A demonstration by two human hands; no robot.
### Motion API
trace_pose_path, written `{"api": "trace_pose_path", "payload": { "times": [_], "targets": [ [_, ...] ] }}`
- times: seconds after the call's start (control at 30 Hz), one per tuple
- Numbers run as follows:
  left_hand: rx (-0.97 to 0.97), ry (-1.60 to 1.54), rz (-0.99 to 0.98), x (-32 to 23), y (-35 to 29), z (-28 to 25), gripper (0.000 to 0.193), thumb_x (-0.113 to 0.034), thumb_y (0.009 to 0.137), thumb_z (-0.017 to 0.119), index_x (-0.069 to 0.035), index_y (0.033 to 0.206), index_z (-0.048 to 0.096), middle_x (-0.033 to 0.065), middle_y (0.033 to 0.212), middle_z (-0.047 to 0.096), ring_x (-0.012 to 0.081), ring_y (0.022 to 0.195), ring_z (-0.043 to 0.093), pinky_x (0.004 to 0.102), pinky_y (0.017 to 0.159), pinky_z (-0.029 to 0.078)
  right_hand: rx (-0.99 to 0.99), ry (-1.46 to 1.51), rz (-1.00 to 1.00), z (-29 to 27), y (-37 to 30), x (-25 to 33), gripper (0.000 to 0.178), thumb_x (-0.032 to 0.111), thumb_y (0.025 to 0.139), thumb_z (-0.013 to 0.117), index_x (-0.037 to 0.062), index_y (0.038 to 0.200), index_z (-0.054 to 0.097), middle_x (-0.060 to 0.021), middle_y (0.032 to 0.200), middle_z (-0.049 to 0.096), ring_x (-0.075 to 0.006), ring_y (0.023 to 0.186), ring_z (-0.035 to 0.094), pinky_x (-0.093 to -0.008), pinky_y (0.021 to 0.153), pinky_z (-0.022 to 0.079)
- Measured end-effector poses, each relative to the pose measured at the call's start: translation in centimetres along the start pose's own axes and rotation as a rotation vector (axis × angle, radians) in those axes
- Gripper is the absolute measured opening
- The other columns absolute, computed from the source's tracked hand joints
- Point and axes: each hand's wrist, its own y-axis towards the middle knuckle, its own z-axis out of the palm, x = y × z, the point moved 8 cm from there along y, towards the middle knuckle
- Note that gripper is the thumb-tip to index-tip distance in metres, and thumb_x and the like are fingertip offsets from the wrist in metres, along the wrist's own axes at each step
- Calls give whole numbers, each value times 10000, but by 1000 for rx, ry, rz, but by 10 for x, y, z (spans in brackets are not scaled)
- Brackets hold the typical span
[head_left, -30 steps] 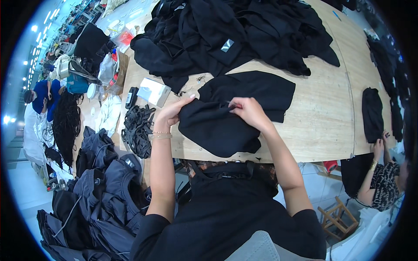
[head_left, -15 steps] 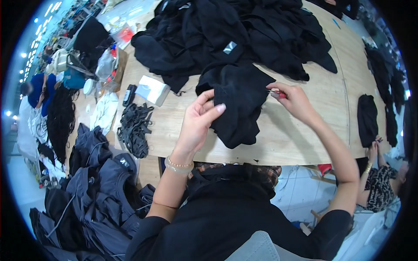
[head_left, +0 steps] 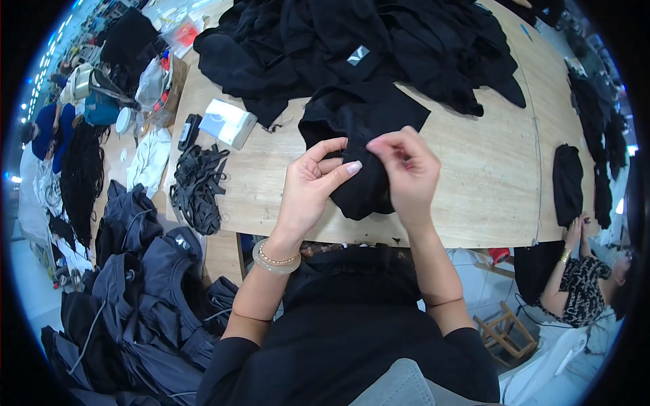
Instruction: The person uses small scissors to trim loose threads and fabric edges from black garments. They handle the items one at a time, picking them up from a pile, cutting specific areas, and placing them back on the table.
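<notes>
A piece of a black garment (head_left: 389,108) is held up over the near side of the wooden table. My left hand (head_left: 306,193) pinches its edge between thumb and fingers. Close beside it, my right hand (head_left: 414,177) has its thumb and forefinger together at the cloth; motion blurs it slightly. A bit of red from the small thread snips (head_left: 408,164) shows inside that closed palm, and their blades are hidden. Whether the right fingertips also grip a thread or the cloth itself, I cannot make out.
Black garments (head_left: 298,54) heap across the far side of the wooden table (head_left: 474,176). Left lie a white-and-blue box (head_left: 228,123), a black case (head_left: 189,132) and dark straps (head_left: 198,189). Dark grey clothes (head_left: 149,291) pile lower left. Another person (head_left: 586,284) works at right near a wooden stool (head_left: 506,335).
My right hand has come left, from the cloth's right edge to beside my left hand, carrying the snips. The left hand keeps its pinch on the garment.
</notes>
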Motion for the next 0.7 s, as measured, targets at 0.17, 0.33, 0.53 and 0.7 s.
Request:
{"api": "trace_pose_path", "payload": {
  "times": [0.17,0.33,0.53,0.7],
  "targets": [
    [-63,43,7,-3,-9,-24,362,5,951,658,46,1299,567,151,1034,751,143,921,718,250,856,554,-239,245,303,-42,-3,-44,223,183,969,705,39,802,668,45,762,594,-36,705,493,-211,627,377],
    [-40,13,-52,2,-9,-31,500,20,943,655,41,1413,487,146,1087,743,141,992,704,236,915,526,-278,-31,388,-93,-10,-77,250,243,961,720,19,858,681,40,759,579,-35,681,435,-204,630,345],
    [156,78,-1,-16,-4,18,857,114,890,642,-73,1611,219,47,1008,712,34,827,572,159,779,444,79,-25,207,-25,-6,-4,326,129,801,828,68,1111,749,35,833,473,-57,847,486,-217,671,393],
    [172,368,42,-20,3,23,869,125,888,638,-96,1619,223,-46,830,601,-2,722,438,147,676,373,72,-114,-90,1,-8,13,200,64,807,807,22,990,739,-2,773,489,-83,656,456,-238,605,392]
  ]
}}
